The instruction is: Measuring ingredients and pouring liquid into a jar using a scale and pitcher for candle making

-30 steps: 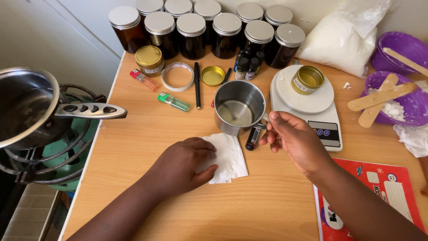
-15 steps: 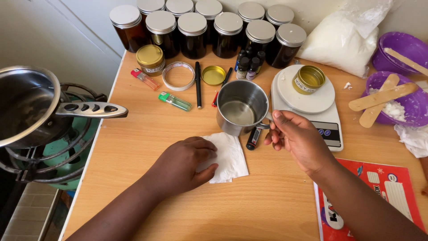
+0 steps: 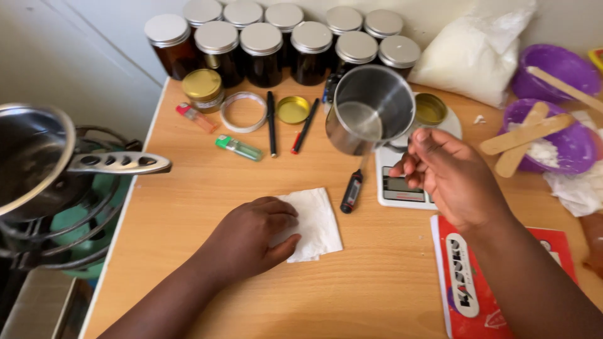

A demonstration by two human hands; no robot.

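The right hand grips the handle of a steel cup, holding it tilted in the air above the white scale near the worktop's back row of dark jars. The left hand lies flat, fingers spread, on a folded white tissue in the open middle. A black thermometer lies between tissue and scale; bare wood runs to the left edge, beside a pan.

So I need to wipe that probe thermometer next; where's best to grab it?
Take the thermometer by its thick black body, coming from above. It lies flat on the table between the tissue and scale, with its thin probe pointing away toward the raised cup.
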